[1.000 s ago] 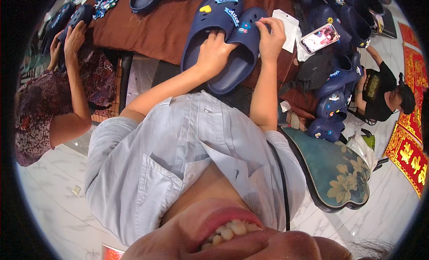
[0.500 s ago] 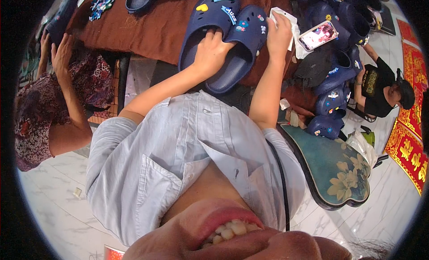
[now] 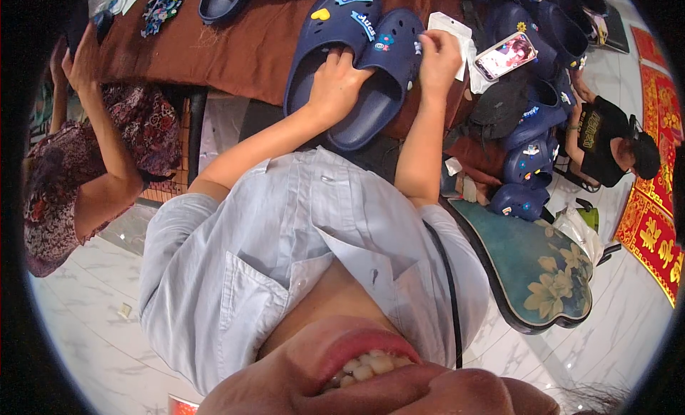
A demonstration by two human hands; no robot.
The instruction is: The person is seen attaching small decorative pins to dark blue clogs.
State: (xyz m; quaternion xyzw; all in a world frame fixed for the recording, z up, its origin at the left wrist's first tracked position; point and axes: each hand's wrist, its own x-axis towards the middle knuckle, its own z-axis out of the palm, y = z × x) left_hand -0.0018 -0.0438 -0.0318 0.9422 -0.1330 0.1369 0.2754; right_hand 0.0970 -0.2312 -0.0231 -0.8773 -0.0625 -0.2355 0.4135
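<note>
As the left hand (image 3: 335, 83) dips into paired navy clogs (image 3: 394, 57), grip hidden, the right hand (image 3: 439, 58) curls at one's outer edge, whether pinching a charm (image 3: 417, 48) I cannot tell.

Two charm-studded navy clogs (image 3: 339, 31) touch, toes forward, over brown cloth (image 3: 235, 58).

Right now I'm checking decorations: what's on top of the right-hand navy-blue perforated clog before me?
On that clog sit a blue flower-shaped charm, a round pale charm and a small white charm. The right hand covers part of its edge; anything beneath is hidden.
</note>
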